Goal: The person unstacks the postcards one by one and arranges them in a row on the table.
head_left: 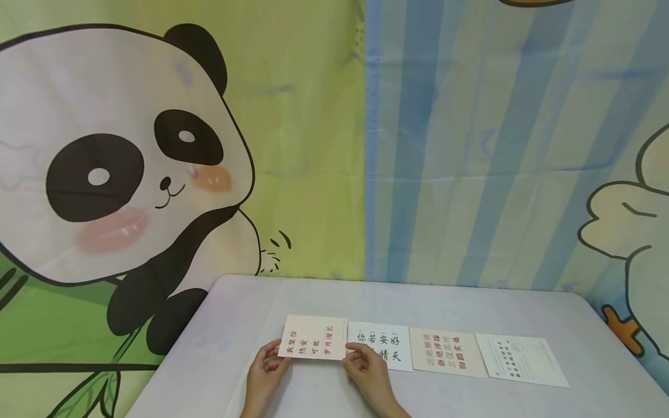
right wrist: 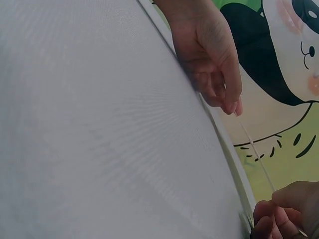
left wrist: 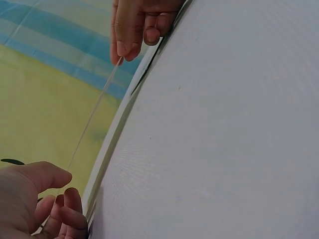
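A cream card (head_left: 315,338) with columns of dark red handwritten characters is held between my two hands, its written side facing up. My left hand (head_left: 265,374) pinches its left lower corner, thumb toward me. My right hand (head_left: 370,374) pinches the right lower corner. Edge-on, the card (left wrist: 93,119) shows as a thin line above the table in the left wrist view, with the right hand (left wrist: 142,25) at its far end. The right wrist view has the same thin card (right wrist: 257,152) spanning from the left hand (right wrist: 212,59) to the right hand (right wrist: 291,209).
To the right lie a white card (head_left: 394,335) with black characters, partly behind my right hand, then a beige card (head_left: 428,360) and another white card (head_left: 543,360), in a row. They rest on the white table (head_left: 522,307). A panda-printed curtain (head_left: 308,145) hangs behind.
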`<state>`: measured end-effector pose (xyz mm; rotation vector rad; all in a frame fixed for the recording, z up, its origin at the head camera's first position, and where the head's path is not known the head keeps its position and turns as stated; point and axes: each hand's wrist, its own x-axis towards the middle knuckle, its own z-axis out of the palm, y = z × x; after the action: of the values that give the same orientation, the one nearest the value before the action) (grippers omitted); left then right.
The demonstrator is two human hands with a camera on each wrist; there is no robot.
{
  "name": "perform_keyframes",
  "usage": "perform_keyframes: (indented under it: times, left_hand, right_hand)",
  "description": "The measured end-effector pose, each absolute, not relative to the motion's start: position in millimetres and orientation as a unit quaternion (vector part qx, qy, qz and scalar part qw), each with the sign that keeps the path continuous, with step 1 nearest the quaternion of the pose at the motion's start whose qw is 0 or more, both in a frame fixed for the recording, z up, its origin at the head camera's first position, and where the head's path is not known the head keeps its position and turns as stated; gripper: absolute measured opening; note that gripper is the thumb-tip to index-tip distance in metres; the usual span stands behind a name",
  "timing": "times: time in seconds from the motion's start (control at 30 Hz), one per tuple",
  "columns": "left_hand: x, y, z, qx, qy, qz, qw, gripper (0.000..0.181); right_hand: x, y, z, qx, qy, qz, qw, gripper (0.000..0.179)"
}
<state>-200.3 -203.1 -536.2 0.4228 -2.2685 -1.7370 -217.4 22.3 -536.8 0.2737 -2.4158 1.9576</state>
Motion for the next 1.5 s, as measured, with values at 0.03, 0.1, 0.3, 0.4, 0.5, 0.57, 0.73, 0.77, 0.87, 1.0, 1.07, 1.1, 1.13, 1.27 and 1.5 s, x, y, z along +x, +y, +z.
perform_keyframes:
  times: [0.03,0.1,0.3,0.4,0.5,0.57,0.73,0.77,0.87,1.0,1.07,1.1,1.13,1.27,1.5]
  left_hand:
    - [-200.5,-203.1,-536.3,0.145,-0.783,-0.591,0.13,0.052]
    - [-201.0,-203.0,-536.7,0.146,-0.788,-0.582,0.138,0.051]
    - [-201.9,-203.4,-541.0,0.151,-0.793,-0.57,0.152,0.05]
    - [-202.0,-203.9,-543.2,0.147,-0.793,-0.571,0.153,0.05]
    - [-202.0,-204.8,-544.0,0.144,-0.794,-0.571,0.15,0.05]
    - [-202.1,-205.1,-543.9,0.144,-0.8,-0.564,0.146,0.05]
    - [-203.0,-205.6,-544.1,0.139,-0.818,-0.541,0.138,0.051]
    - [-203.3,-205.5,-544.3,0.139,-0.819,-0.54,0.136,0.051]
    - [-203.8,-204.9,-544.6,0.141,-0.82,-0.539,0.128,0.051]
    - [-204.5,-204.1,-544.7,0.149,-0.822,-0.537,0.119,0.051]
    - [-204.6,-203.9,-544.3,0.152,-0.82,-0.539,0.118,0.05]
    - [-204.5,-203.8,-544.1,0.153,-0.819,-0.54,0.117,0.05]
    - [-204.5,-203.8,-543.9,0.154,-0.818,-0.542,0.116,0.05]
    - [-204.0,-203.8,-543.1,0.157,-0.814,-0.549,0.107,0.049]
    - [-203.8,-204.7,-543.0,0.157,-0.812,-0.553,0.099,0.048]
  right_hand:
    - [-217.9,22.0,-537.0,0.088,-0.774,0.627,0.011,0.033]
    - [-219.1,21.3,-537.5,0.088,-0.777,0.624,0.012,0.032]
    - [-222.5,19.4,-540.3,0.091,-0.787,0.61,0.02,0.028]
    - [-223.5,18.6,-540.9,0.09,-0.791,0.605,0.026,0.025]
    - [-224.2,18.0,-541.7,0.085,-0.792,0.604,0.028,0.024]
    - [-224.4,17.9,-542.1,0.079,-0.793,0.604,0.029,0.024]
    - [-224.0,18.2,-542.7,0.068,-0.795,0.602,0.026,0.024]
    - [-223.8,18.2,-542.7,0.067,-0.796,0.601,0.026,0.024]
    - [-223.6,18.3,-542.5,0.066,-0.798,0.599,0.024,0.024]
    - [-223.7,18.5,-541.8,0.068,-0.801,0.595,0.022,0.024]
    - [-223.5,18.5,-541.5,0.07,-0.802,0.593,0.022,0.025]
    - [-223.6,18.5,-541.3,0.072,-0.803,0.592,0.021,0.026]
    - [-223.6,18.5,-541.2,0.074,-0.803,0.591,0.021,0.026]
    - [-224.6,18.5,-542.1,0.083,-0.811,0.579,0.026,0.027]
    - [-224.2,18.2,-544.5,0.093,-0.82,0.563,0.042,0.026]
